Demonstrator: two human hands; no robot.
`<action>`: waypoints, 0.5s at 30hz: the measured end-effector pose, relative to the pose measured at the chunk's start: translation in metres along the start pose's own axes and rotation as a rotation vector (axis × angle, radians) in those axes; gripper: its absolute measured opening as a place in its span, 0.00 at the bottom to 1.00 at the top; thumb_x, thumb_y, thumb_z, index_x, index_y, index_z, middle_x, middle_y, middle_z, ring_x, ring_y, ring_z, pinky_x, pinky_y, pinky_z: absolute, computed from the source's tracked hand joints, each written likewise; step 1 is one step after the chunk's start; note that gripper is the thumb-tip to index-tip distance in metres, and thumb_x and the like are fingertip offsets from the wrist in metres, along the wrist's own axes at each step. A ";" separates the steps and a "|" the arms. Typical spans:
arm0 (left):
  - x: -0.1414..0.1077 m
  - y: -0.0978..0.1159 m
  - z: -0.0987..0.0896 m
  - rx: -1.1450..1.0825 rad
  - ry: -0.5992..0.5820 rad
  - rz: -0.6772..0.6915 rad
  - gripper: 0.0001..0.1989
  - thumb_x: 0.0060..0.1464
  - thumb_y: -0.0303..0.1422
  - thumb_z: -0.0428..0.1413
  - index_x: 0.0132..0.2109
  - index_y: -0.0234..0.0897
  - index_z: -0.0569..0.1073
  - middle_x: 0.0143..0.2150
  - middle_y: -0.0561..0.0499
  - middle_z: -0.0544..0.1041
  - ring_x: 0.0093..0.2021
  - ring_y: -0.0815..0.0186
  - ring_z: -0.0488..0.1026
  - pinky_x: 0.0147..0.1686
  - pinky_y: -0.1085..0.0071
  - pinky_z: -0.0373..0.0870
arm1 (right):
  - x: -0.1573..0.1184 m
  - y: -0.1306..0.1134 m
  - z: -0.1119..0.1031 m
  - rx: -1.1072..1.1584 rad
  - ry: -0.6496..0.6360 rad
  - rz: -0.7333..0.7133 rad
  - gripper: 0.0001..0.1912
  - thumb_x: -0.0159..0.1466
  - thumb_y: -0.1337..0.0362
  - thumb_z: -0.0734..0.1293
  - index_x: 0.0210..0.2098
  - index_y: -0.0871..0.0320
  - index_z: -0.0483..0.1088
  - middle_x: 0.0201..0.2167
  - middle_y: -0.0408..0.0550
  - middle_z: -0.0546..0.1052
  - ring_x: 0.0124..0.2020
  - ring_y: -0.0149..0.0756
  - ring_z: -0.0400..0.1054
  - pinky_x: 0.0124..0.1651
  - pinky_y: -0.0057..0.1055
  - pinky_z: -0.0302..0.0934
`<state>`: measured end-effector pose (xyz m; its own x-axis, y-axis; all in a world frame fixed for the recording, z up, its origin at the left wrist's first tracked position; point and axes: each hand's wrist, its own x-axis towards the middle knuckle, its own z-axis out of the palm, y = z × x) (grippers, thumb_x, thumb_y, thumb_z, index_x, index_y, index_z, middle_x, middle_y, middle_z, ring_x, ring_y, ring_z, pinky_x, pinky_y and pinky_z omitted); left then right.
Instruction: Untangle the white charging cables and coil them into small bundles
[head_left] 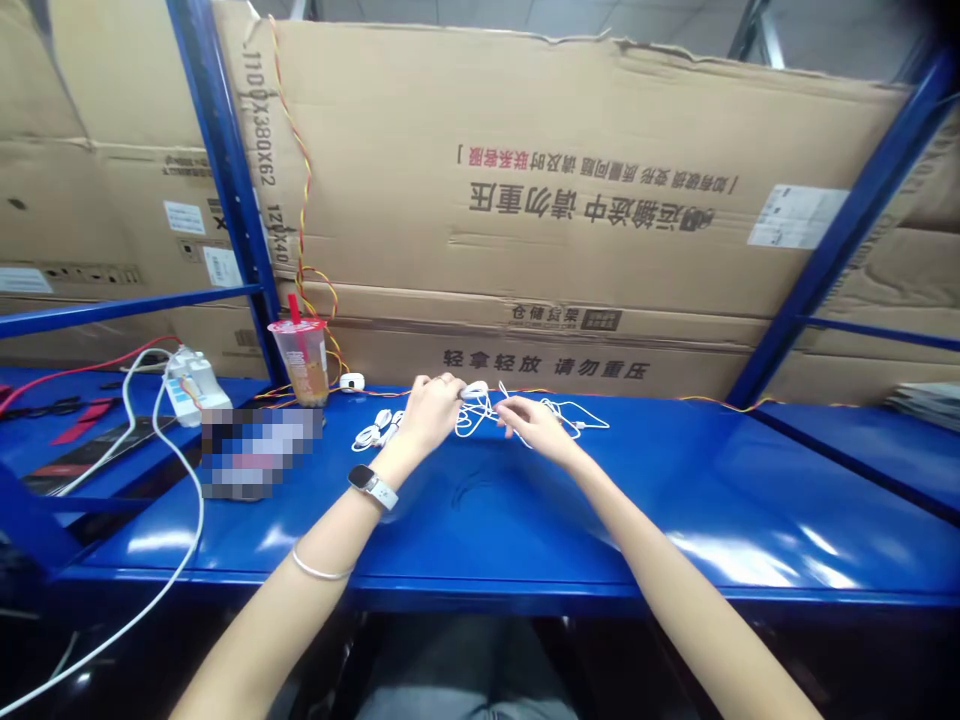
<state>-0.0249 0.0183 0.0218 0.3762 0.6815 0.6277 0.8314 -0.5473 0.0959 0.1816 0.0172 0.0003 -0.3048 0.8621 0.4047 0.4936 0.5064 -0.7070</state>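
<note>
My left hand [433, 408], with a watch and a bangle on that arm, is closed on a looped white cable [474, 392] just above the blue shelf. Close by on the right, my right hand [531, 425] pinches a strand of white cable between thumb and fingers. Whether both strands belong to one cable cannot be made out. Loose white cable [592, 418] lies tangled behind and right of my right hand. Coiled white cables [375, 432] rest on the shelf left of my left hand, partly covered by it.
A drink cup [301, 360] with a red straw stands at the back left. Before it lies a blurred-out phone-like item [259, 455]. A white power strip [193, 388] with cords sits farther left. Cardboard [420, 220] backs the blue shelf [675, 500]; blue posts [787, 340] flank it.
</note>
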 end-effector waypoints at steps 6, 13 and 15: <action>0.003 -0.051 -0.017 -0.349 -0.052 -0.530 0.21 0.49 0.29 0.57 0.52 0.34 0.69 0.34 0.50 0.80 0.35 0.64 0.76 0.38 0.70 0.69 | 0.001 0.007 -0.001 -0.057 0.040 0.039 0.21 0.65 0.49 0.59 0.38 0.60 0.71 0.29 0.46 0.76 0.28 0.33 0.70 0.35 0.30 0.63; -0.002 -0.072 -0.010 -0.487 -0.173 -0.726 0.19 0.46 0.25 0.56 0.48 0.30 0.72 0.33 0.47 0.80 0.27 0.67 0.76 0.28 0.75 0.68 | -0.002 0.005 0.003 -0.195 -0.025 0.041 0.17 0.66 0.53 0.59 0.40 0.59 0.71 0.32 0.47 0.76 0.30 0.35 0.70 0.38 0.32 0.62; -0.002 -0.072 -0.008 -0.435 -0.188 -0.706 0.19 0.45 0.26 0.57 0.48 0.31 0.73 0.31 0.48 0.80 0.28 0.66 0.76 0.30 0.75 0.68 | -0.001 0.008 0.003 -0.272 -0.019 0.020 0.16 0.66 0.55 0.60 0.39 0.59 0.72 0.35 0.49 0.77 0.32 0.36 0.70 0.40 0.33 0.61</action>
<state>-0.0888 0.0525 0.0198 -0.0780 0.9817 0.1735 0.6802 -0.0749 0.7292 0.1833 0.0202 -0.0079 -0.3068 0.8731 0.3790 0.6998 0.4768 -0.5319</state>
